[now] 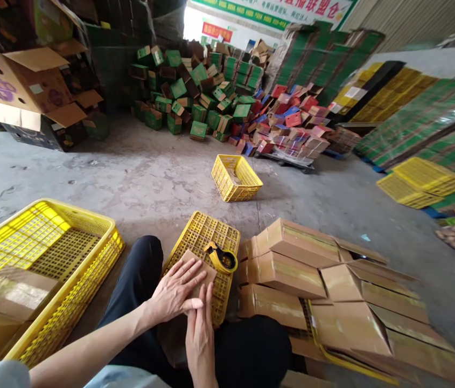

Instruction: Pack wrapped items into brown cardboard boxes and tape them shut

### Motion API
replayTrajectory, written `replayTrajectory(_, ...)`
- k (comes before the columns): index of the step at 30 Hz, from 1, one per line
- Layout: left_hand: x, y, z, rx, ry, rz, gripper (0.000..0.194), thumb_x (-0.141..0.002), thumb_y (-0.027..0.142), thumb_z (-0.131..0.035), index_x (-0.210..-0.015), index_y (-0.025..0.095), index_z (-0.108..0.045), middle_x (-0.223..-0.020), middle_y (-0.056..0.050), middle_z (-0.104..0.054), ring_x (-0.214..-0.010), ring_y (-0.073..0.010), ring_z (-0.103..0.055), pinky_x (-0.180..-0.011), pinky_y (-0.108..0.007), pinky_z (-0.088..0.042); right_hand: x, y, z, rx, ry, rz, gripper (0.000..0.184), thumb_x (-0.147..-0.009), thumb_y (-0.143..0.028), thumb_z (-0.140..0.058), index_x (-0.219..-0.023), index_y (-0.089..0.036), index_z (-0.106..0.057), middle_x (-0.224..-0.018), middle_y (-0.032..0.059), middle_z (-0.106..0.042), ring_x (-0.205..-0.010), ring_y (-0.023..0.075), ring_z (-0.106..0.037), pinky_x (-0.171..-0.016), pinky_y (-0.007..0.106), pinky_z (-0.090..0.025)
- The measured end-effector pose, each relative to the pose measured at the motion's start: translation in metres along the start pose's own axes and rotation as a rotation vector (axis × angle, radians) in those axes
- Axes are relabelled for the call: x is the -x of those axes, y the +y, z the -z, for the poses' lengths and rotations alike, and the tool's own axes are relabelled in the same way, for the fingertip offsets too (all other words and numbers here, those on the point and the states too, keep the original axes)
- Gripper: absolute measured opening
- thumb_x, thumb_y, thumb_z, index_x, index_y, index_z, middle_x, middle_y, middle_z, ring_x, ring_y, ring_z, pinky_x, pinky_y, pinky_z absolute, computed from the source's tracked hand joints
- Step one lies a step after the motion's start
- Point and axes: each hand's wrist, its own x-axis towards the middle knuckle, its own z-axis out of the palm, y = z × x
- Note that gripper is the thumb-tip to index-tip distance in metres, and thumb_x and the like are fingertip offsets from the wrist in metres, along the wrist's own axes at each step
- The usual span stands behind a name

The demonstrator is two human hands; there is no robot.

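Note:
My left hand point(179, 288) lies flat on top of a small brown cardboard box point(208, 274), its fingers stretched out. My right hand point(201, 334) is at the near side of that box, fingers straight and close together, touching the left thumb. Both palms hide much of the box. It sits on an upturned yellow plastic crate point(201, 229) between my knees. Just beyond the box, a yellow-and-black tape dispenser point(221, 258) rests on the same crate, with neither hand on it.
Taped cardboard boxes point(287, 275) are stacked at my right. A large yellow crate point(110, 229) holding boxes stands at my left. Ahead on the floor is a smaller yellow crate point(237, 191). Heaps of green boxes point(198, 129) and red boxes point(294, 119) lie farther back.

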Motion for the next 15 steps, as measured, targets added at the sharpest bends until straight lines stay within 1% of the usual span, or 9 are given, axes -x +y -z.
replayTrajectory(2,-0.001,0.0,0.0,0.0,0.012,-0.001,0.083,-0.097,0.079,-0.037,-0.162,0.028,-0.04,-0.167,-0.008,-0.039,-0.154,-0.0295,-0.037,-0.128,-0.049,-0.029,0.01,-0.004,0.002,0.003,0.012,0.016,0.063,-0.111,-0.041,-0.039,-0.168,-0.028,-0.017,-0.169,0.0112,-0.036,-0.152,0.0312,-0.042,-0.116,0.047,-0.052)
replayTrajectory(4,-0.001,-0.001,-0.001,0.0,0.013,-0.001,0.082,-0.097,0.078,-0.037,-0.162,0.029,-0.04,-0.168,-0.008,-0.038,-0.154,-0.0293,-0.037,-0.128,-0.049,-0.028,0.016,-0.006,0.001,0.026,0.042,0.031,0.063,-0.11,-0.042,-0.04,-0.168,-0.027,-0.02,-0.167,0.0115,-0.039,-0.151,0.0323,-0.043,-0.114,0.047,-0.053)
replayTrajectory(7,-0.002,-0.004,-0.004,0.016,0.005,-0.009,0.079,-0.098,0.077,-0.038,-0.161,0.029,-0.042,-0.168,-0.007,-0.038,-0.155,-0.0286,-0.037,-0.128,-0.048,-0.028,0.014,-0.004,0.0,0.047,0.061,0.064,0.062,-0.11,-0.041,-0.04,-0.168,-0.028,-0.021,-0.167,0.011,-0.04,-0.152,0.0327,-0.041,-0.115,0.049,-0.052)
replayTrajectory(10,-0.002,-0.009,-0.005,0.046,-0.011,-0.013,0.076,-0.1,0.075,-0.038,-0.16,0.029,-0.044,-0.168,-0.007,-0.037,-0.155,-0.0285,-0.036,-0.128,-0.048,-0.029,-0.003,0.003,0.001,0.051,0.025,0.083,0.059,-0.112,-0.038,-0.035,-0.168,-0.028,-0.02,-0.168,0.01,-0.038,-0.155,0.0305,-0.037,-0.117,0.048,-0.05)
replayTrajectory(12,-0.003,-0.013,-0.004,0.072,-0.028,-0.015,0.074,-0.101,0.073,-0.038,-0.159,0.028,-0.045,-0.167,-0.008,-0.038,-0.156,-0.0289,-0.035,-0.127,-0.05,-0.03,-0.018,0.008,0.002,0.063,0.006,0.079,0.057,-0.112,-0.037,-0.033,-0.167,-0.027,-0.023,-0.168,0.0097,-0.038,-0.156,0.0301,-0.034,-0.119,0.049,-0.048)
replayTrajectory(15,-0.002,-0.018,-0.001,0.13,-0.061,-0.021,0.071,-0.104,0.069,-0.038,-0.159,0.025,-0.045,-0.166,-0.009,-0.041,-0.156,-0.0288,-0.034,-0.127,-0.051,-0.031,-0.039,0.016,0.001,0.087,0.025,0.103,0.056,-0.112,-0.038,-0.034,-0.166,-0.025,-0.027,-0.169,0.0105,-0.036,-0.157,0.0315,-0.031,-0.121,0.052,-0.045)
